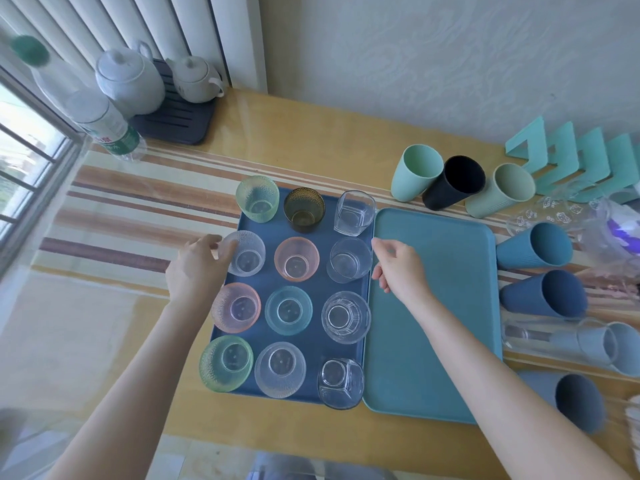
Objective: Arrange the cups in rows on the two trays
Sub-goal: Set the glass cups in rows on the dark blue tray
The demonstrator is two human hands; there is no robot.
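A dark blue tray (pixel 313 289) holds several small glasses standing upright in rows of three. My left hand (pixel 197 268) grips the rim of a clear dimpled glass (pixel 247 254) at the left of the second row. My right hand (pixel 398 268) hovers over the seam between the trays, beside a clear glass (pixel 349 259), fingers loosely curled and holding nothing. To the right lies a teal tray (pixel 433 306) with nothing on it. Tall plastic cups lie on their sides around it: mint (pixel 415 171), black (pixel 455 181), pale green (pixel 498 190), blue (pixel 535 245), navy (pixel 547 294).
More cups lie at the right edge: a pale grey-blue one (pixel 613 348) and a slate one (pixel 571 400). Teal bookends (pixel 581 161) stand at the back right. Two white teapots (pixel 131 81) sit on a dark mat at the back left, beside a water bottle (pixel 104 126).
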